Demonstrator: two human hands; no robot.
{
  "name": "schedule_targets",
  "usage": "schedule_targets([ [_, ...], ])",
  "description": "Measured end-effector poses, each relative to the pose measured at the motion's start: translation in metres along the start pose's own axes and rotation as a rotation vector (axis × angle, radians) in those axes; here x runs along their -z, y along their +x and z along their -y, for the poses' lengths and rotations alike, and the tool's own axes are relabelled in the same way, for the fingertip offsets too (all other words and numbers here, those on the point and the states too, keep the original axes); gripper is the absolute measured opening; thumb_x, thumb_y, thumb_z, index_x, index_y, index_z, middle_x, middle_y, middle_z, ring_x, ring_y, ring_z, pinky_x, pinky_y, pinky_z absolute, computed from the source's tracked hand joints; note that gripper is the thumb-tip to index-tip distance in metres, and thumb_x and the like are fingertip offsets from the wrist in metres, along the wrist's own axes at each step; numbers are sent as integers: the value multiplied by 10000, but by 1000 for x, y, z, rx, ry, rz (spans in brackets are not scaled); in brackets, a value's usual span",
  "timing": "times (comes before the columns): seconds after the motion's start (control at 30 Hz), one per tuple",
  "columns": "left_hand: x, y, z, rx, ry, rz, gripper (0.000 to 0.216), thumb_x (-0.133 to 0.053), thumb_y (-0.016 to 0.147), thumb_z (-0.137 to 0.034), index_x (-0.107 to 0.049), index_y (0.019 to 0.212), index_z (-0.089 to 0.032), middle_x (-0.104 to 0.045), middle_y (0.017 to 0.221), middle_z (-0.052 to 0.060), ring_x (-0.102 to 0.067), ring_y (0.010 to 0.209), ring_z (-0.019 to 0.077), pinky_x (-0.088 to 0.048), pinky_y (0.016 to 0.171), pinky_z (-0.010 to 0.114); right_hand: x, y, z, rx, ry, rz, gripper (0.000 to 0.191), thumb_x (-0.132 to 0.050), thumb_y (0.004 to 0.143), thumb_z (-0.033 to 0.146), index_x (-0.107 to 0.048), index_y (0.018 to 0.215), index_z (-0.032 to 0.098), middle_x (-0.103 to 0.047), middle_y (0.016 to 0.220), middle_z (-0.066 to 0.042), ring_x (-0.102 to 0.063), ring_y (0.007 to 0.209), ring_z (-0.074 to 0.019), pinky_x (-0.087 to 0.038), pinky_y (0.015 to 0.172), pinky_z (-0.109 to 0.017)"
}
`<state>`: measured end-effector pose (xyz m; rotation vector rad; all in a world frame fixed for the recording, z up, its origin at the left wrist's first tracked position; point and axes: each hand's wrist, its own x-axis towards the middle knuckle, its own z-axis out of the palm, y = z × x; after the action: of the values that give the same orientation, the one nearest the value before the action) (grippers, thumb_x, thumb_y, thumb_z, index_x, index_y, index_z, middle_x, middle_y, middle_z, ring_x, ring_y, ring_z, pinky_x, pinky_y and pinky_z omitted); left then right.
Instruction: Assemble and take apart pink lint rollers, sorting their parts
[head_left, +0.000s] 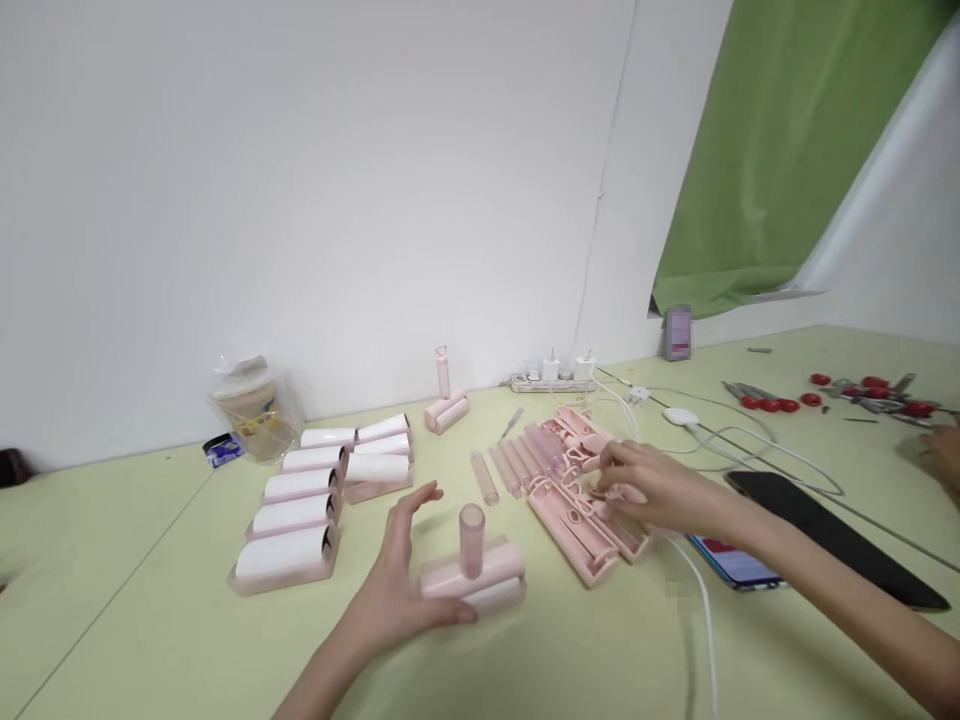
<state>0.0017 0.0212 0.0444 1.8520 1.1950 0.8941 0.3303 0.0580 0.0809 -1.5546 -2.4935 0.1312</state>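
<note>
A pink lint roller (pixel 474 575) with an upright, translucent handle tube stands on the table in front of me. My left hand (pixel 397 580) is spread around its left end, fingers apart and thumb along the near side. Further right, my right hand (pixel 652 488) reaches into a pile of pink plastic parts, its fingers bent and pinched on a pink piece that they mostly hide. The pile has open roller housings (pixel 574 530) and looped handle ends (pixel 576 500). Beside it lie several translucent pink tubes (pixel 517 463), with one tube (pixel 484 478) set apart.
At left, several white sticky rolls (pixel 285 552) sit in pink housings. A lint roller with a looped handle (pixel 445 408) stands by the wall. A power strip (pixel 552 383), white cables (pixel 709 630), a phone (pixel 739 565) and a black flat case (pixel 832 535) lie around the right side. Another person's hand (pixel 941 452) shows far right.
</note>
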Motion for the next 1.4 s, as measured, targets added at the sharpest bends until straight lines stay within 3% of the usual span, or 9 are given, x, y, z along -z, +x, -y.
schedule_targets([
  [0.1, -10, 18, -25, -83, -146, 21, 758, -671, 636, -315, -236, 1257, -293, -399, 1277, 61, -315, 1210, 237, -262, 974, 375, -26, 5, -4, 24, -142, 17, 109, -532, 676, 176, -634, 663, 209, -571, 913, -92, -468, 1008, -297, -347, 810, -407],
  [0.2, -25, 31, -35, -81, -394, 134, 430, -554, 747, -304, -402, 1142, -224, -586, 882, 28, -553, 838, 159, -411, 750, 286, -35, 10, -3, 26, -168, -7, 101, -531, 652, 142, -614, 638, 199, -584, 894, -97, -469, 1011, -307, -329, 829, -430],
  [0.33, -39, 34, -29, -65, -548, 163, 165, -554, 738, -319, -558, 771, -157, -390, 490, -73, -364, 421, 50, -301, 441, 182, -12, 12, 13, -44, 90, -85, 96, -508, 724, 248, -590, 745, 203, -581, 841, -72, -537, 824, -243, -408, 719, -377],
  [0.43, -44, 35, -23, -55, -590, 68, 234, -601, 691, -377, -520, 663, -159, -350, 419, -90, -292, 364, 36, -226, 383, 171, 8, 17, 47, -69, 555, -142, 174, -511, 749, 290, -563, 890, 202, -576, 832, -48, -551, 790, -202, -445, 694, -322],
  [0.6, -53, 40, -12, -157, -793, 76, 471, -631, 556, -596, -520, 589, -139, -331, 368, -89, -244, 318, 21, -182, 339, 171, 7, 39, 113, 169, 1075, -26, 211, -566, 750, 353, -594, 839, 164, -589, 853, -41, -562, 838, -179, -456, 733, -284],
  [0.8, -61, 40, -8, -65, -991, -7, 672, -289, 664, -751, -519, 534, -133, -292, 336, -70, -225, 294, 39, -164, 322, 184, -11, 49, 132, 241, 1016, 1, 196, -526, 789, 330, -615, 810, 157, -575, 748, -18, -563, 667, -140, -463, 550, -216],
  [1.07, -58, 39, -16, 8, -1013, 2, 636, -365, 597, -770, -475, 488, -153, -301, 326, -66, -253, 297, 49, -188, 329, 187, -13, 44, 127, 245, 937, -66, 186, -555, 775, 327, -620, 877, 186, -599, 836, -23, -581, 812, -179, -463, 743, -280],
  [1.3, -58, 38, -21, -14, -1025, -25, 605, -413, 576, -762, -480, 532, -162, -305, 306, -77, -268, 283, 52, -243, 318, 186, -24, 47, 135, 125, 1183, -8, 251, -587, 734, 403, -573, 831, 173, -584, 794, -19, -590, 504, -120, -501, 478, -250],
  [1.4, -61, 39, -21, -49, -992, -63, 562, -478, 566, -730, -410, 486, -178, -266, 301, -91, -222, 278, 34, -184, 303, 173, -25, 47, 136, 192, 1112, -126, 216, -587, 745, 370, -584, 810, 164, -604, 751, -26, -602, 604, -147, -501, 587, -274],
])
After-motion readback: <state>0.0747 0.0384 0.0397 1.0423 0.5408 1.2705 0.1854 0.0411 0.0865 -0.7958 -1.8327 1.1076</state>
